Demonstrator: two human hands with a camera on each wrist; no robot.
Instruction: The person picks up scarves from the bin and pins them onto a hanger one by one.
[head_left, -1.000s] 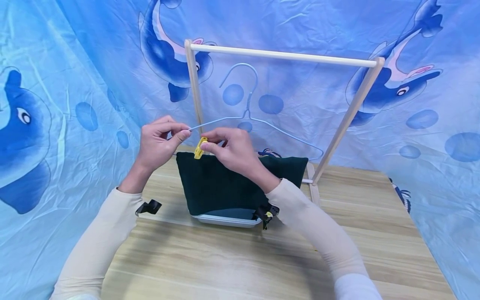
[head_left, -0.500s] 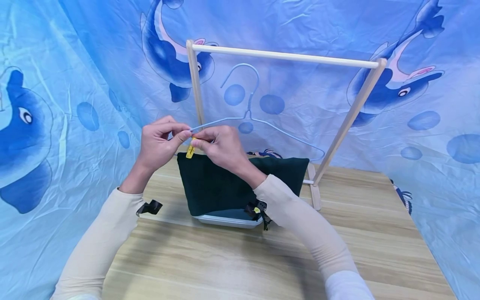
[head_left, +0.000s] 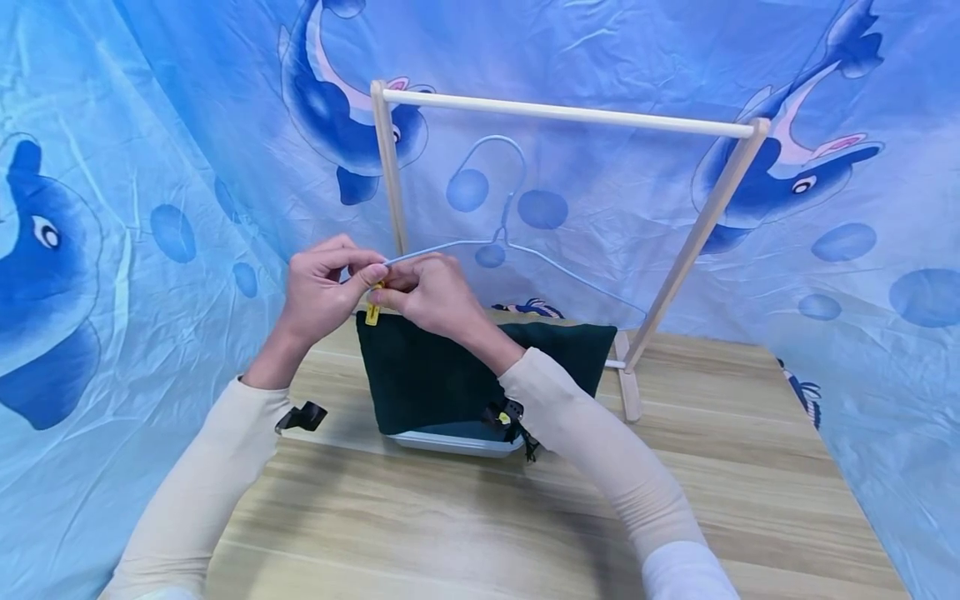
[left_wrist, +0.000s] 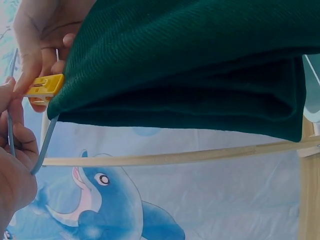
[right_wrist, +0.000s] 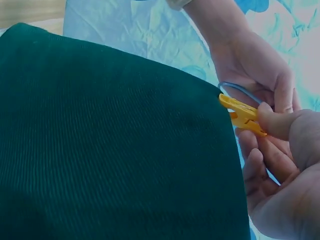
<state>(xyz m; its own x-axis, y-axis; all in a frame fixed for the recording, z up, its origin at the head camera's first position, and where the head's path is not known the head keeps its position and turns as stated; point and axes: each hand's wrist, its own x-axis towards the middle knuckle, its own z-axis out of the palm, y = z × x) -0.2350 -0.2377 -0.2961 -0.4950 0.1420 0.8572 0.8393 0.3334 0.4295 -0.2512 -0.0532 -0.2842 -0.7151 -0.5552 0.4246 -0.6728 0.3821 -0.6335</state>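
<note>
A folded dark green cloth (head_left: 420, 383) hangs over the lower bar of a light blue wire hanger (head_left: 465, 242). My left hand (head_left: 326, 287) grips the hanger's left end, beside the cloth's upper left corner. At that corner, my right hand (head_left: 442, 296) pinches a yellow clothespin (head_left: 372, 312) between thumb and fingers. In the right wrist view the clothespin (right_wrist: 243, 114) has its tip right at the cloth's edge, near the bent wire. From the left wrist, the clothespin (left_wrist: 47, 86) overlaps the cloth's corner, and the folded layers (left_wrist: 200, 95) show from the side.
Behind the hands a wooden rack (head_left: 570, 112) stands on the wood-grain table (head_left: 450, 533). A pale tray (head_left: 457, 443) lies under the cloth, partly hidden by it. Blue dolphin-print curtain (head_left: 615, 50) encloses the table at back and sides.
My right hand has moved left with the clothespin, from along the cloth's top edge to its left corner, close against my left hand. The hanger's hook has shifted slightly right and down.
</note>
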